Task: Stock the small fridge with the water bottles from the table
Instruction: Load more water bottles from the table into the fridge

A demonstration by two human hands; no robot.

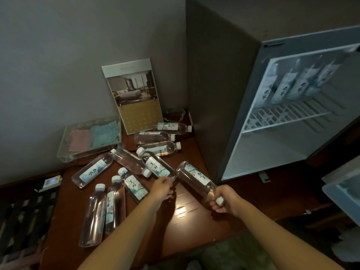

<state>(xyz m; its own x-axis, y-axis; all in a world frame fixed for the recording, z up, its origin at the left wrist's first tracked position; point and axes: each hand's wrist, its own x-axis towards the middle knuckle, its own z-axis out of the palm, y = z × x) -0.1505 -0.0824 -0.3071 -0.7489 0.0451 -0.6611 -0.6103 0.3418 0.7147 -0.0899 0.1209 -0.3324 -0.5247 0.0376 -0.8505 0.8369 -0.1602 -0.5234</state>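
Around the work, a framed room picture [134, 94] leans on the wall at 12 o'clock of the bottle heap. A clear tray [64, 151] of pink and blue cloths sits at 10 o'clock, and a white device [50, 182] with a blue light lies at the 9 o'clock edge of the counter [185, 217]. Other bottles crowd the hands: 8 loose bottles [93, 215] lie on their sides across the dark wooden counter, some touching or crossing. Each is clear, full of water and white-capped, wrapped in a pale label with black brush script and blue-green art. The left hand [162, 187] curls round the base of 1 lying bottle [155, 164], whose cap points to 11 o'clock. The right hand [224, 199] grips the neck of a second bottle [196, 178], cap toward the person and base toward 11 o'clock; whether it is off the counter I cannot tell. The fridge [224, 94] stands open at 2 o'clock, just beside the heap, with 4 shelved bottles [286, 84] upright in a row on its white wire shelf [282, 117].
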